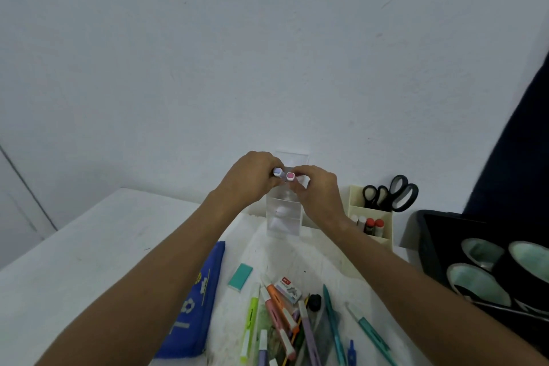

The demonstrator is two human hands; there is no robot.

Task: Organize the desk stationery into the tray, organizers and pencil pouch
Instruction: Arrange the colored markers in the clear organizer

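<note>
My left hand point(249, 180) grips a marker with a pale blue cap end point(277, 172), and my right hand point(319, 192) pinches a marker with a pink cap end point(290, 176). Both markers are held side by side above the clear acrylic organizer point(283, 217) at the back of the desk. Their barrels are hidden by my fingers. A blue pencil pouch point(197, 303) lies flat at the left under my left forearm. Loose highlighters and pens point(282, 321) lie in a heap at the front, with two teal pens point(370, 333) to the right.
A cream organizer point(371, 227) at the right holds black scissors point(389, 193) and glue sticks point(374, 226). A black tray point(430, 246) holds rolls of tape point(478, 282). A teal eraser point(240, 276), a staples box point(288, 290) and a small black cap point(314, 301) lie on the desk.
</note>
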